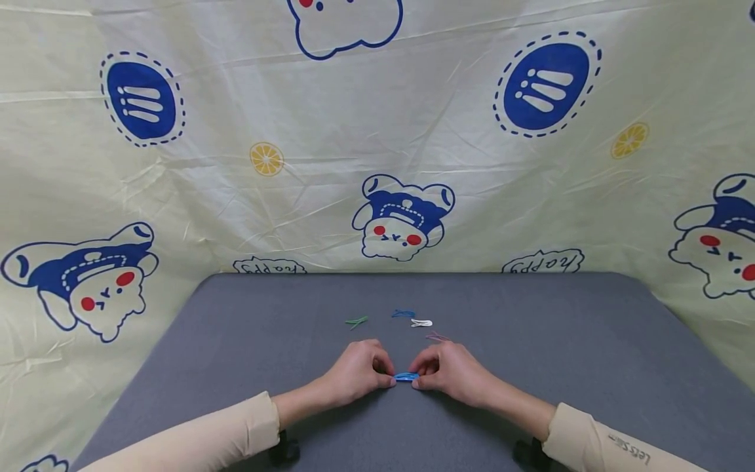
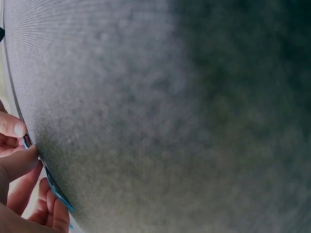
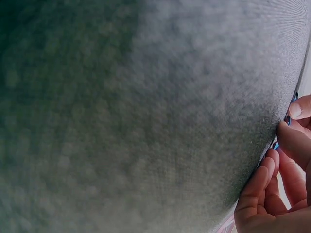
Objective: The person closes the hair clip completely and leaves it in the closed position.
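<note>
Low over the grey table, a small light-blue clip, like a hair snap clip (image 1: 406,377), lies level between both hands. My left hand (image 1: 361,372) pinches its left end between thumb and fingers. At the right end, the thumb and fingers of my right hand (image 1: 451,373) pinch it the same way. The left wrist view catches a bit of the blue clip (image 2: 26,141) between the thumbs, near the left hand (image 2: 24,189). In the right wrist view, the right hand (image 3: 282,179) hides most of it.
Beyond the hands lie a green clip (image 1: 356,322), a darker blue clip (image 1: 404,314), a white clip (image 1: 421,323) and a pink clip (image 1: 436,337), the last close behind the right hand. A printed cloth (image 1: 330,216) hangs behind the grey table (image 1: 265,314).
</note>
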Action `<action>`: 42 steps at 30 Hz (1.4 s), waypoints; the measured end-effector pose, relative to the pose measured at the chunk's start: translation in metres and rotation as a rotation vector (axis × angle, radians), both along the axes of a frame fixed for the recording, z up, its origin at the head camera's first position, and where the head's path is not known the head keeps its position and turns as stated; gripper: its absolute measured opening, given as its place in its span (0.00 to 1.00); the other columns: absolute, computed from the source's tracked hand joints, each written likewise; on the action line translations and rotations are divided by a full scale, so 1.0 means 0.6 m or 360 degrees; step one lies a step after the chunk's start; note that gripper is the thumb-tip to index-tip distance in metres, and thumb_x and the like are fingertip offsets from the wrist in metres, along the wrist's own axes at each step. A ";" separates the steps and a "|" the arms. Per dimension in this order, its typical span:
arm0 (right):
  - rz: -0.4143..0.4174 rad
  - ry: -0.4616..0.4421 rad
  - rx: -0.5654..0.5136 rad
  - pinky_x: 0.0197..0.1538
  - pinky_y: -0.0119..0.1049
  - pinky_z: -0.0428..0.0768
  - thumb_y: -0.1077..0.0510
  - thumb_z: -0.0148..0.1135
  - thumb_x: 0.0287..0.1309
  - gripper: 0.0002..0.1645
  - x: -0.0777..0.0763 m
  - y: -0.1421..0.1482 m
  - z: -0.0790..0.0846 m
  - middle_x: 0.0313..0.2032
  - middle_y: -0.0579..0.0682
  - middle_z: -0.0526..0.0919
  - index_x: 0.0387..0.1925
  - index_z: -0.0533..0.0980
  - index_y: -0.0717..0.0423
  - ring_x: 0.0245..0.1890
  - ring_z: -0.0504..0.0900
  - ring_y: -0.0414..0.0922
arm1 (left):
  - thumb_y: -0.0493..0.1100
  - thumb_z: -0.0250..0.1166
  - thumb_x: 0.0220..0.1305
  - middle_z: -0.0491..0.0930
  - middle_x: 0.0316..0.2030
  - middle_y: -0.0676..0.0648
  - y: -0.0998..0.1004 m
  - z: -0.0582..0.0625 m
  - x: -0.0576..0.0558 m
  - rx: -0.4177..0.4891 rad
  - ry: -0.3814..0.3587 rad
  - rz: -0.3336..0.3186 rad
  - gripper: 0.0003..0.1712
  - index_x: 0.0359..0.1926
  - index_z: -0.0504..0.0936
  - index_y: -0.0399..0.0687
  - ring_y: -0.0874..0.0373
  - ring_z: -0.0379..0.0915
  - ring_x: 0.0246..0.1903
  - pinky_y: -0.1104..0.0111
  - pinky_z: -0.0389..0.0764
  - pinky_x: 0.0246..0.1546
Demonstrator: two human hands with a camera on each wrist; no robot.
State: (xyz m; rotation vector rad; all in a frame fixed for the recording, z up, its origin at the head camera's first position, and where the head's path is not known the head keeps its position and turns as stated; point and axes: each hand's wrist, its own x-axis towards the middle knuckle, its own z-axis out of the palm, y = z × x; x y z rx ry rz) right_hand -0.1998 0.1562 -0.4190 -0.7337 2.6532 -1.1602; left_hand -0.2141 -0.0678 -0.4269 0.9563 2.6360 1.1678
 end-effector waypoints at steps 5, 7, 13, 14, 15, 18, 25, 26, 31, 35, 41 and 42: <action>0.0007 -0.0014 -0.0003 0.30 0.30 0.75 0.59 0.75 0.51 0.07 0.001 -0.001 -0.001 0.23 0.36 0.80 0.33 0.85 0.50 0.25 0.77 0.35 | 0.35 0.75 0.52 0.74 0.27 0.56 -0.002 0.000 0.002 -0.0014 -0.0006 0.0008 0.05 0.26 0.87 0.46 0.68 0.72 0.29 0.74 0.74 0.32; 0.0011 -0.0018 -0.0012 0.30 0.30 0.75 0.59 0.75 0.51 0.07 0.001 -0.001 -0.001 0.23 0.37 0.80 0.33 0.85 0.50 0.25 0.77 0.35 | 0.35 0.75 0.52 0.74 0.27 0.57 -0.002 0.001 0.003 -0.0026 0.0012 0.0012 0.05 0.26 0.87 0.47 0.67 0.72 0.29 0.74 0.73 0.32; 0.0035 -0.0017 -0.0039 0.30 0.30 0.75 0.60 0.76 0.50 0.08 0.001 0.001 0.000 0.24 0.38 0.80 0.34 0.85 0.52 0.26 0.77 0.35 | 0.35 0.76 0.51 0.74 0.26 0.57 -0.001 0.001 0.004 -0.0056 0.0064 0.0006 0.05 0.26 0.87 0.47 0.67 0.72 0.29 0.75 0.72 0.31; 0.0039 -0.0016 -0.0037 0.30 0.30 0.75 0.60 0.75 0.50 0.08 0.001 0.001 0.000 0.24 0.38 0.80 0.34 0.85 0.52 0.26 0.77 0.35 | 0.35 0.76 0.51 0.74 0.26 0.57 -0.001 0.001 0.004 -0.0057 0.0062 0.0002 0.05 0.26 0.87 0.47 0.67 0.72 0.29 0.75 0.72 0.31; 0.0044 -0.0018 -0.0038 0.30 0.30 0.75 0.60 0.75 0.50 0.08 0.001 0.001 0.001 0.25 0.38 0.80 0.35 0.85 0.52 0.26 0.77 0.35 | 0.36 0.76 0.51 0.74 0.26 0.57 -0.002 0.001 0.004 -0.0059 0.0060 -0.0001 0.05 0.26 0.87 0.47 0.67 0.72 0.29 0.75 0.72 0.31; 0.0061 -0.0022 -0.0046 0.31 0.30 0.75 0.60 0.75 0.51 0.08 0.002 0.002 0.002 0.25 0.38 0.80 0.35 0.85 0.52 0.27 0.77 0.35 | 0.36 0.76 0.51 0.74 0.27 0.58 -0.002 0.002 0.003 -0.0069 0.0043 -0.0012 0.05 0.27 0.86 0.47 0.67 0.72 0.29 0.75 0.73 0.32; 0.0059 -0.0031 -0.0050 0.32 0.30 0.76 0.60 0.73 0.53 0.08 0.004 0.005 0.004 0.26 0.38 0.81 0.37 0.84 0.54 0.28 0.78 0.35 | 0.38 0.76 0.51 0.75 0.27 0.57 -0.006 0.006 0.002 -0.0024 -0.0004 0.0011 0.05 0.30 0.86 0.46 0.69 0.72 0.27 0.75 0.73 0.31; 0.0058 -0.0023 -0.0040 0.33 0.30 0.76 0.60 0.72 0.54 0.08 0.004 0.004 0.005 0.27 0.38 0.81 0.37 0.84 0.54 0.28 0.78 0.35 | 0.38 0.75 0.52 0.76 0.27 0.56 -0.008 0.007 0.001 -0.0017 -0.0013 0.0020 0.05 0.30 0.86 0.46 0.69 0.72 0.27 0.74 0.73 0.30; 0.0041 0.0022 -0.0009 0.37 0.32 0.77 0.58 0.68 0.60 0.07 0.003 -0.005 0.013 0.31 0.37 0.80 0.41 0.83 0.52 0.32 0.77 0.37 | 0.38 0.73 0.56 0.78 0.30 0.57 -0.021 0.018 -0.007 0.0016 -0.0024 0.0083 0.04 0.33 0.86 0.46 0.67 0.74 0.29 0.72 0.76 0.32; 0.0000 0.0054 -0.0037 0.39 0.33 0.77 0.56 0.67 0.62 0.09 0.001 -0.013 0.018 0.34 0.38 0.80 0.43 0.83 0.53 0.35 0.77 0.39 | 0.39 0.71 0.59 0.80 0.32 0.57 -0.034 0.028 -0.013 0.0059 -0.0032 0.0135 0.06 0.37 0.86 0.43 0.63 0.76 0.32 0.70 0.77 0.35; -0.0035 0.0132 -0.0064 0.44 0.37 0.79 0.57 0.66 0.63 0.11 0.000 -0.024 0.021 0.39 0.40 0.82 0.47 0.83 0.52 0.38 0.78 0.38 | 0.41 0.70 0.61 0.81 0.35 0.53 -0.054 0.033 -0.016 0.0051 -0.0023 0.0198 0.10 0.42 0.86 0.43 0.61 0.75 0.35 0.68 0.78 0.36; -0.0040 0.0143 -0.0070 0.45 0.38 0.79 0.57 0.66 0.63 0.11 -0.001 -0.026 0.021 0.40 0.41 0.82 0.47 0.82 0.52 0.39 0.78 0.37 | 0.41 0.71 0.61 0.82 0.36 0.52 -0.057 0.033 -0.016 0.0048 -0.0008 0.0203 0.10 0.42 0.85 0.43 0.61 0.75 0.35 0.68 0.78 0.37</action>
